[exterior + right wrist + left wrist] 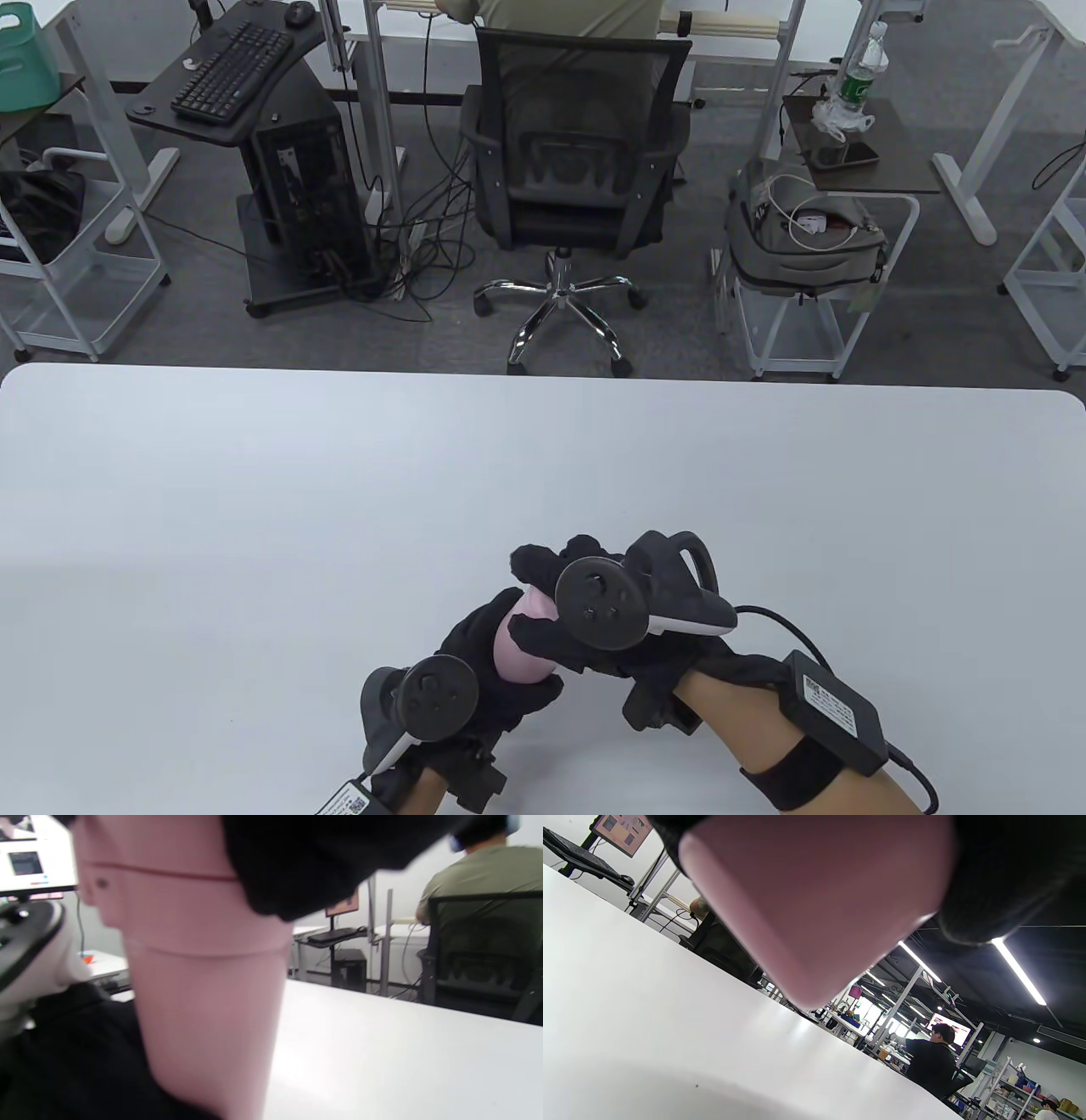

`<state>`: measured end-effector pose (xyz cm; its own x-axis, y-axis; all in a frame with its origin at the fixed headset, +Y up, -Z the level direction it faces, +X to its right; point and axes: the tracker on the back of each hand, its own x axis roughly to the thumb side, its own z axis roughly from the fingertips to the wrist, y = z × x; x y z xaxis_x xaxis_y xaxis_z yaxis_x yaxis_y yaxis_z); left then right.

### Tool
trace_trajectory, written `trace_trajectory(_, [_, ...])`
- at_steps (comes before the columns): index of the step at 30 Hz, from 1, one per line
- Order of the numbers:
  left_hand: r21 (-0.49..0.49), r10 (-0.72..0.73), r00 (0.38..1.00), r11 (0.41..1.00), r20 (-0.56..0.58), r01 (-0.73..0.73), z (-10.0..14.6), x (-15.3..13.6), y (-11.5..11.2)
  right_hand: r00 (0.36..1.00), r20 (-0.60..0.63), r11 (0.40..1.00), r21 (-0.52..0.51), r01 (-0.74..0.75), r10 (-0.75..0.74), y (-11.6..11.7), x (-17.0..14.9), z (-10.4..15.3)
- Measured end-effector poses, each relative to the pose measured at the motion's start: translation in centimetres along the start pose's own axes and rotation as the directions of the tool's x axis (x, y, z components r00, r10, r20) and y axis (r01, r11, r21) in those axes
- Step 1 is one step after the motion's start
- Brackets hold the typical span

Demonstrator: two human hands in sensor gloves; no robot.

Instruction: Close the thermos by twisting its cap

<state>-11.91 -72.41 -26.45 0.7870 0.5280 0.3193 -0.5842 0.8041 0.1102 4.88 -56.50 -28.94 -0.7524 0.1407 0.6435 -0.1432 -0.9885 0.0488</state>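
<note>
We hold the pink thermos [519,649] just above the surface [254,509] with our left hand [484,671] around its body, while our right hand [564,620] grips the cap on top, ready to twist

Words we can read: none.
Black box [836,711] on the right wrist: we see a white sticker with tiny print, too small to read.
Green bottle label [855,89], far right: we cannot read it.
Screens: blurry.
</note>
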Motion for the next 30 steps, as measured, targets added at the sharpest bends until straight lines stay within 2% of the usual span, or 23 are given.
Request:
trace_trajectory(3, [0.0, -0.006, 1.0, 1.0, -0.004, 0.006, 0.0, 0.0, 0.0, 0.997, -0.071, 1.0, 0.0, -0.006, 0.006, 0.1, 0.2, 0.0])
trace_trajectory(5, [0.006, -0.025, 0.999, 1.0, -0.021, 0.025, -0.1, -0.3, -0.1, 0.998, -0.056, 1.0, 0.022, 0.0, 0.002, 0.4, 0.1, 0.1])
trace_trajectory(8, [0.015, 0.014, 0.995, 1.0, -0.097, -0.013, -1.2, -1.8, 0.6, 0.999, -0.051, 0.999, -0.05, 0.014, -0.017, 0.0, -0.8, 1.0])
trace_trajectory(10, [0.011, 0.145, 0.969, 0.989, -0.202, -0.146, -2.8, -3.2, 1.4, 0.995, -0.083, 0.99, -0.134, 0.042, -0.053, -0.3, -1.9, 1.8])
trace_trajectory(11, [-0.017, 0.157, 0.953, 0.986, -0.261, -0.167, -4.1, -4.1, 2.0, 0.992, -0.101, 0.982, -0.179, 0.059, -0.078, -0.2, -2.4, 2.1])
trace_trajectory(12, [-0.023, 0.072, 0.95, 0.996, -0.305, -0.083, -5.7, -5.4, 2.8, 0.986, -0.129, 0.972, -0.221, 0.074, -0.105, 0.2, -3.0, 2.3])
trace_trajectory(14, [-0.031, -0.036, 0.936, 0.999, -0.35, 0.027, -8.5, -7.9, 3.5, 0.976, -0.188, 0.969, -0.24, 0.066, -0.113, 1.1, -3.9, 2.3])
trace_trajectory(15, [-0.081, -0.027, 0.909, 0.997, -0.416, -0.008, -10.1, -9.5, 3.3, 0.966, -0.233, 0.97, -0.238, 0.054, -0.111, 1.8, -4.5, 2.1])
trace_trajectory(17, [-0.133, -0.035, 0.866, 0.99, -0.498, -0.036, -11.5, -11.3, 2.7, 0.953, -0.284, 0.973, -0.228, 0.036, -0.102, 2.8, -5.2, 1.8])
trace_trajectory(19, [-0.17, -0.013, 0.854, 0.982, -0.52, -0.088, -12.4, -12.6, 1.6, 0.943, -0.322, 0.977, -0.211, 0.013, -0.082, 3.9, -5.7, 1.5])
trace_trajectory(25, [-0.249, -0.073, 0.848, 0.966, -0.525, -0.072, -12.7, -13.7, -1.2, 0.936, -0.338, 0.975, -0.221, 0.02, -0.096, 5.4, -6.9, 1.5])
trace_trajectory(30, [-0.231, -0.04, 0.847, 0.968, -0.531, -0.099, -12.2, -14.2, -1.5, 0.928, -0.357, 0.976, -0.215, 0.029, -0.106, 6.0, -7.6, 1.7])
